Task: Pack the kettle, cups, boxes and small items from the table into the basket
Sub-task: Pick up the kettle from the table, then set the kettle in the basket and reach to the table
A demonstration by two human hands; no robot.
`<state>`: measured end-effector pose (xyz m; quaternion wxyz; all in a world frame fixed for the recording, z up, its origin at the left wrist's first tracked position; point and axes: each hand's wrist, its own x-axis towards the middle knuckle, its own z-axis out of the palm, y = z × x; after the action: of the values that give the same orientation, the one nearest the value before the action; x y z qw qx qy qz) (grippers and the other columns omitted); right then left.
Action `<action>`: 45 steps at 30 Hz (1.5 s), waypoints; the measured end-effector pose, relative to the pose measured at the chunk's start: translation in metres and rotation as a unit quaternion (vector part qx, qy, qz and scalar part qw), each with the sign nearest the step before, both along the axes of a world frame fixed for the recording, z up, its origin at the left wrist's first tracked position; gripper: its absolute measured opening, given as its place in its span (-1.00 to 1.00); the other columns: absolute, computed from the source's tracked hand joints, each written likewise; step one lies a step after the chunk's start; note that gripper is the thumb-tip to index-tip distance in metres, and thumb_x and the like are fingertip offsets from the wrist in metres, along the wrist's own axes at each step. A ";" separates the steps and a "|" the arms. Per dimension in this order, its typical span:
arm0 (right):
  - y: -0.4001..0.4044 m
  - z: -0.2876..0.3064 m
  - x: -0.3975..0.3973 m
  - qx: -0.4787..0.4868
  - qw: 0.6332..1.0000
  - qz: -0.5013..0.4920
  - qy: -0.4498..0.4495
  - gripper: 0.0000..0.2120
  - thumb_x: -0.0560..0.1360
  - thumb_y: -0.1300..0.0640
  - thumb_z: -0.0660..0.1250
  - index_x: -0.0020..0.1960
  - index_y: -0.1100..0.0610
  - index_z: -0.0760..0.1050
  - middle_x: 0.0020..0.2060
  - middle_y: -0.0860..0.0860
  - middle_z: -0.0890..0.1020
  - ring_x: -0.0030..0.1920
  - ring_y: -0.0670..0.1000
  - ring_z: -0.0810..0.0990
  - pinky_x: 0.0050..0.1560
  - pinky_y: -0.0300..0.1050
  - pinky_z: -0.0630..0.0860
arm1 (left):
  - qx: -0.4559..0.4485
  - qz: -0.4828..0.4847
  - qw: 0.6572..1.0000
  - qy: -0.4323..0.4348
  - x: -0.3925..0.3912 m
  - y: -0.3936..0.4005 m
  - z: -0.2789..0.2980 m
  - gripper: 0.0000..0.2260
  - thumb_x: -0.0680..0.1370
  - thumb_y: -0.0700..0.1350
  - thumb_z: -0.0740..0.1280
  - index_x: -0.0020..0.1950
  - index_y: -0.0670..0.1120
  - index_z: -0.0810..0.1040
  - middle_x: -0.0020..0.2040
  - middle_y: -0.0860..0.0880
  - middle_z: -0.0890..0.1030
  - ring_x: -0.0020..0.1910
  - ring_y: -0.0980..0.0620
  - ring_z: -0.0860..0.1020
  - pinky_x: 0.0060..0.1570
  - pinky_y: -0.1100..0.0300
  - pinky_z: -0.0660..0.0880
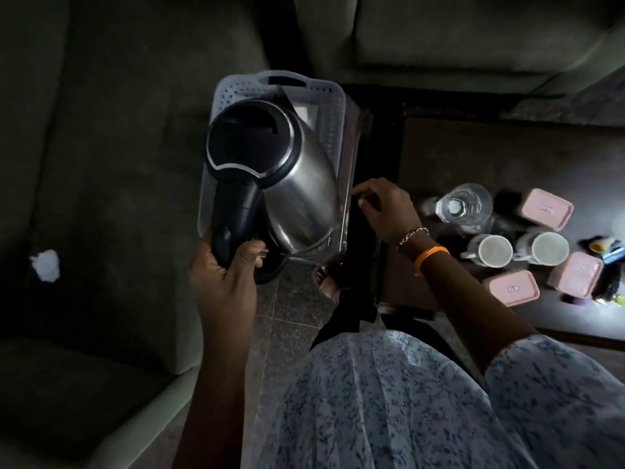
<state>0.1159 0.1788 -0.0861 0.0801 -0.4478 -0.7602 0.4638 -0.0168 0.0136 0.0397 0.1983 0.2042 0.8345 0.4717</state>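
Observation:
My left hand [225,275] grips the black handle of a steel kettle [297,184] with a black lid, held over a white perforated basket [329,106]. The kettle hides most of the basket's inside. My right hand [382,208] is at the basket's right rim, fingers curled and seemingly pinching the edge. On the dark table to the right stand two white cups [495,250] [549,248], three pink lidded boxes [548,208] [512,287] [576,275] and a clear water bottle [465,206].
The basket rests on a small surface beside the dark table [473,157]. Small colourful items [605,248] lie at the table's right edge. A green sofa [101,164] fills the left, with a white scrap [45,265] on it. Another cushion lies behind the basket.

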 end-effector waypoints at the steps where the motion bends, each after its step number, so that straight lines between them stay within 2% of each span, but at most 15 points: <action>1: -0.002 -0.001 -0.009 0.003 1.000 0.013 -0.006 -0.77 0.43 0.29 0.27 0.05 0.14 0.55 -0.01 0.15 0.59 -0.05 0.15 0.58 -0.03 0.00 0.51 | -0.011 0.008 1.000 0.010 -0.010 -0.001 -0.004 -0.58 0.34 -0.03 0.32 -0.05 -0.38 0.51 -0.38 0.08 0.51 -0.43 0.37 0.52 -0.40 0.57 0.36; 4: -0.012 -0.008 -0.030 0.006 0.995 0.090 -0.039 -0.68 0.44 0.31 0.24 0.18 0.17 0.49 0.18 0.14 0.50 0.04 0.18 0.58 0.04 0.07 0.54 | -0.036 0.045 0.998 0.029 -0.034 -0.002 -0.023 -0.79 0.42 -0.24 0.37 -0.02 -0.34 0.53 -0.37 0.17 0.46 -0.41 0.49 0.49 -0.41 0.61 0.33; 9: -0.028 -0.024 -0.046 -0.023 0.971 0.189 -0.143 -0.59 0.48 0.27 0.22 0.32 0.19 0.37 0.41 0.07 0.32 0.22 0.19 0.51 0.23 0.07 0.46 | -0.049 0.073 0.996 0.013 -0.062 -0.003 -0.057 -0.78 0.43 -0.27 0.37 0.00 -0.39 0.50 -0.36 0.14 0.46 -0.40 0.49 0.48 -0.38 0.64 0.32; 13: -0.035 -0.031 -0.053 0.031 0.962 0.187 -0.198 -0.71 0.49 0.29 0.17 0.20 0.26 0.41 0.34 0.09 0.38 0.11 0.26 0.55 0.08 0.17 0.52 | -0.036 0.093 0.995 0.016 -0.071 -0.005 -0.071 -0.68 0.39 -0.19 0.38 0.04 -0.36 0.52 -0.17 -0.10 0.57 -0.31 0.23 0.46 -0.33 0.66 0.30; 18: -0.036 -0.037 -0.059 0.088 0.964 0.127 -0.217 -0.82 0.48 0.35 0.14 0.03 0.34 0.44 0.16 0.19 0.45 0.05 0.26 0.53 -0.03 0.11 0.54 | -0.033 0.085 0.996 -0.023 -0.076 -0.007 -0.090 -0.52 0.31 -0.01 0.36 0.08 -0.34 0.52 -0.10 -0.15 0.59 -0.12 -0.02 0.53 -0.27 0.52 0.38; 22: -0.037 -0.041 -0.056 0.098 0.967 0.095 -0.213 -0.83 0.47 0.35 0.15 0.03 0.33 0.44 0.15 0.18 0.46 0.05 0.25 0.51 -0.09 0.11 0.56 | -0.038 0.063 0.997 -0.032 -0.064 -0.010 -0.098 -0.54 0.35 -0.13 0.41 0.14 -0.40 0.47 0.02 -0.31 0.60 -0.06 -0.03 0.52 -0.20 0.61 0.37; 25: -0.036 -0.043 -0.054 0.087 0.973 0.101 -0.186 -0.80 0.46 0.33 0.16 0.05 0.32 0.45 0.16 0.18 0.46 0.07 0.23 0.50 0.01 0.14 0.55 | -0.033 0.068 0.996 -0.042 -0.054 -0.009 -0.096 -0.57 0.39 -0.20 0.44 0.19 -0.34 0.45 0.02 -0.14 0.57 -0.07 0.17 0.51 -0.17 0.64 0.34; 27: -0.034 -0.042 -0.050 0.071 0.984 0.087 -0.135 -0.77 0.44 0.32 0.20 0.08 0.31 0.48 0.15 0.19 0.50 0.07 0.23 0.51 0.08 0.11 0.52 | -0.028 0.075 0.997 -0.025 -0.046 -0.005 -0.089 -0.53 0.41 -0.18 0.44 0.25 -0.28 0.39 0.05 -0.01 0.48 -0.03 0.23 0.47 -0.13 0.64 0.35; 29: -0.030 -0.038 -0.040 0.081 0.991 0.061 -0.088 -0.74 0.42 0.32 0.24 0.10 0.27 0.50 0.11 0.19 0.54 0.06 0.22 0.50 0.06 0.08 0.51 | -0.018 0.086 0.996 0.021 -0.034 0.000 -0.081 -0.49 0.42 -0.16 0.44 0.28 -0.26 0.34 0.15 -0.11 0.40 0.07 0.09 0.44 -0.01 0.58 0.38; 31: -0.024 -0.034 -0.024 0.101 0.992 0.035 -0.071 -0.72 0.41 0.33 0.25 0.11 0.23 0.50 0.08 0.18 0.54 0.04 0.20 0.47 0.03 0.03 0.48 | -0.016 0.067 0.992 0.107 -0.020 0.006 -0.073 -0.57 0.44 -0.17 0.42 0.24 -0.25 0.39 0.19 -0.29 0.36 0.17 -0.07 0.41 0.16 0.52 0.32; 34: -0.006 -0.033 0.010 0.117 0.989 0.010 -0.092 -0.69 0.39 0.33 0.24 0.12 0.23 0.50 0.06 0.22 0.54 0.03 0.25 0.46 0.07 0.03 0.41 | -0.039 -0.003 0.975 0.219 0.010 0.018 -0.069 -0.74 0.47 -0.19 0.37 0.13 -0.20 0.49 0.14 -0.23 0.48 0.18 -0.07 0.39 0.27 0.40 0.22; 37: 0.021 -0.042 0.054 0.130 0.968 -0.007 -0.215 -0.56 0.38 0.22 0.30 0.25 0.23 0.38 0.23 0.25 0.44 0.21 0.30 0.38 0.19 0.10 0.34 | 0.003 -0.082 0.988 0.134 0.051 0.041 -0.074 -0.77 0.51 -0.21 0.28 0.16 -0.10 0.45 0.00 0.02 0.49 0.08 -0.08 0.48 0.14 0.09 0.43; 39: 0.039 -0.053 0.080 0.096 0.942 -0.015 -0.321 -0.34 0.39 0.16 0.35 0.41 0.16 0.17 0.42 0.22 0.23 0.43 0.29 0.15 0.37 0.19 0.19 | 0.004 -0.138 0.988 0.069 0.080 0.058 -0.081 -0.78 0.53 -0.19 0.24 0.17 -0.05 0.43 -0.04 0.07 0.47 0.00 -0.05 0.51 0.06 0.17 0.45; 41: 0.057 -0.067 0.109 0.059 0.923 -0.007 -0.380 -0.31 0.48 0.17 0.29 0.48 0.05 -0.01 0.51 0.17 0.02 0.49 0.32 -0.06 0.43 0.32 0.05 | -0.020 -0.195 0.980 0.022 0.112 0.074 -0.094 -0.78 0.53 -0.20 0.23 0.18 -0.09 0.45 -0.06 0.02 0.50 -0.03 0.03 0.51 0.03 0.26 0.45; 45: 0.081 -0.087 0.147 0.028 0.932 0.058 -0.357 -0.32 0.47 0.19 0.30 0.46 -0.01 0.03 0.47 0.20 0.11 0.38 0.35 0.19 0.18 0.27 0.43 | -0.064 -0.229 0.971 -0.038 0.160 0.101 -0.119 -0.78 0.53 -0.22 0.24 0.17 -0.08 0.46 -0.09 0.05 0.51 -0.07 0.14 0.50 -0.01 0.28 0.46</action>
<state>0.2633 0.2603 -0.1734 -0.2113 -0.5361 -0.7762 0.2557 0.1430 0.1143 -0.0792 0.3448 0.3585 0.7860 0.3671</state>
